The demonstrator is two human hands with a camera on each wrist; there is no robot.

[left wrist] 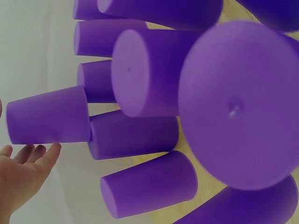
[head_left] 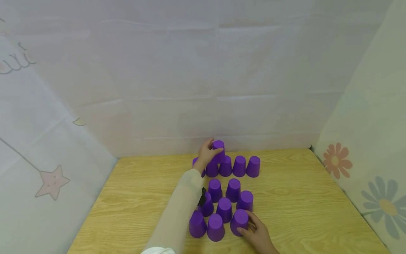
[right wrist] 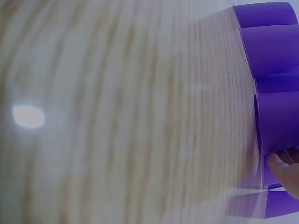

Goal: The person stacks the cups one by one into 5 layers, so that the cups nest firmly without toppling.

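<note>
My left hand point(head_left: 206, 154) grips an upside-down purple cup point(head_left: 219, 157) at the back, thumb in front and fingers behind it. That cup's lower rim is at the tops of two cups in the back row point(head_left: 225, 166); whether it rests on them I cannot tell. In the left wrist view the held cup point(left wrist: 49, 116) tilts slightly, fingers along one side. My right hand point(head_left: 260, 235) holds the front right purple cup point(head_left: 239, 221) between thumb and fingers, low near the table. In the right wrist view only part of this cup point(right wrist: 285, 119) shows.
Several more upside-down purple cups point(head_left: 224, 210) stand in staggered rows between the hands. My left sleeve point(head_left: 177, 211) passes beside them and hides part of some. The wooden table point(head_left: 291, 190) reaches a white cloth backdrop point(head_left: 203, 88) behind, with printed cloths at both sides.
</note>
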